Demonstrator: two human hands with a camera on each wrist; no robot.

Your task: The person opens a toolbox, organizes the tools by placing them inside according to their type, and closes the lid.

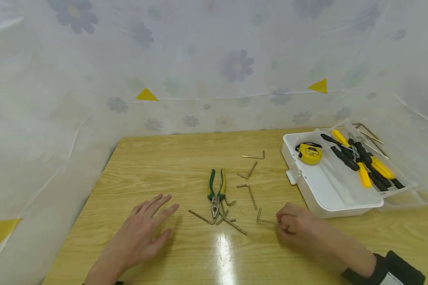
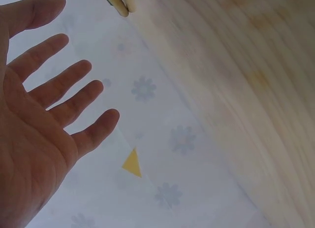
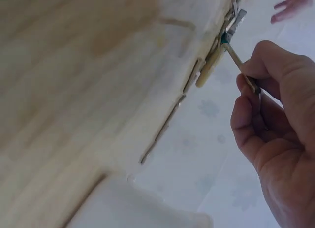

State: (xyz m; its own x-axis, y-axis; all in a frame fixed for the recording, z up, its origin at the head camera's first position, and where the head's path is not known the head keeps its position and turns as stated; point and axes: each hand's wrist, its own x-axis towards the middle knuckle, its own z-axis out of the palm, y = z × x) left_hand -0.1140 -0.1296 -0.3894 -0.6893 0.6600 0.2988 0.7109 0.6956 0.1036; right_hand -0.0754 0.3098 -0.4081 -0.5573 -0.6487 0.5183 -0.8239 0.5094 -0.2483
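near right on the desk (image 1: 146,158), right hand (image 1: 299,223) pinches an l-shaped key (image 1: 267,221); left hand (image 1: 146,227) spread, empty. looks like laying-out step; next likely calls for aligning key, letting go.

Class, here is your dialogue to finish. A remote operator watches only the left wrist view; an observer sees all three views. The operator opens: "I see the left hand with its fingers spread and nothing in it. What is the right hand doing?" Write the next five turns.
Observer: The right hand pinches one end of an L-shaped metal rod.
Operator: Is anything standing near that hand?
Observer: Yes, a white box stands ahead of it and to its right.
Operator: What can you make out inside?
Observer: A yellow tape measure lies towards its far left corner.
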